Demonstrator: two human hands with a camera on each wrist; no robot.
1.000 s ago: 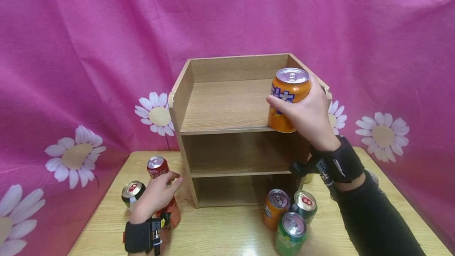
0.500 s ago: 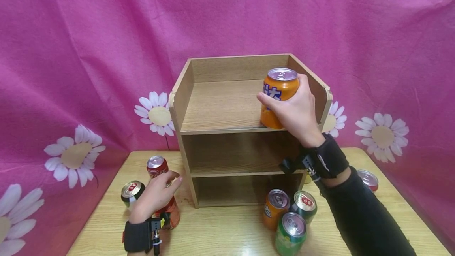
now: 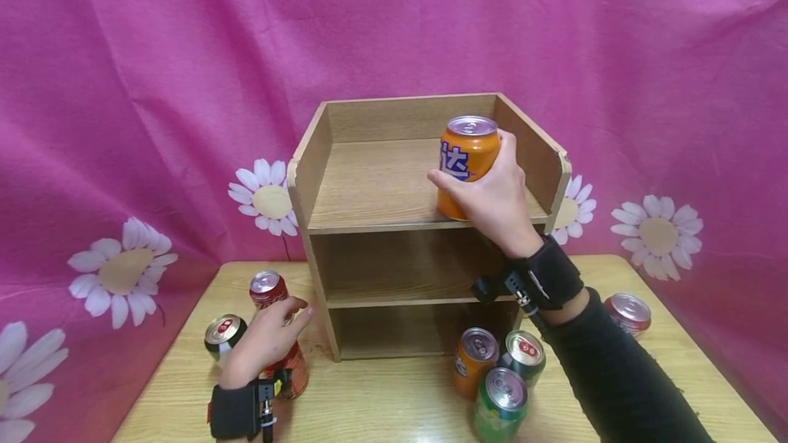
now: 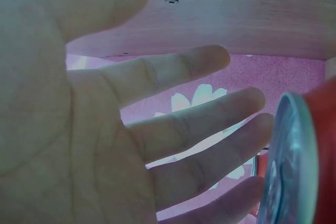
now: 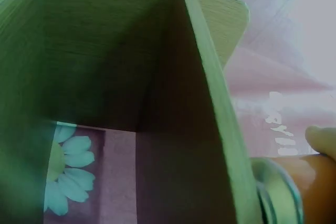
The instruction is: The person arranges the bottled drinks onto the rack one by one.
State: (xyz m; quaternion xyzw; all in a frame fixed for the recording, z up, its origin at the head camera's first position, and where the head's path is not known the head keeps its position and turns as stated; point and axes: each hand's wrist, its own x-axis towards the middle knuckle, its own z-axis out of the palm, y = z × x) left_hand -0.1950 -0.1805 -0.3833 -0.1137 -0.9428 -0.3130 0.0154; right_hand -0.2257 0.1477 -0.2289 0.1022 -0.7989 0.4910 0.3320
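My right hand point(image 3: 495, 200) grips an orange soda can point(image 3: 469, 145) upright at the front of the top shelf of a wooden shelf unit point(image 3: 375, 186). In the right wrist view, the lower rim of that orange can point(image 5: 281, 190) lies right beside the shelf board's front edge. My left hand point(image 3: 265, 340) hangs over two red soda cans, one farther back point(image 3: 268, 288) and one nearer point(image 3: 297, 369), partly covered by the hand. The left wrist view shows its fingers point(image 4: 173, 129) loosely extended and holding nothing, with a red can point(image 4: 320, 145) close to the fingertips.
A dark can point(image 3: 223, 335) stands left of my left hand. Before the unit's right side, an orange can point(image 3: 475, 364), a dark green can point(image 3: 523, 354) and a light green can point(image 3: 501, 405) stand together. Another red can point(image 3: 628, 313) is on the table's right side.
My right hand has carried the orange can leftward along the top shelf's front edge, uncovering the red can at the right. My left hand has stayed in place.
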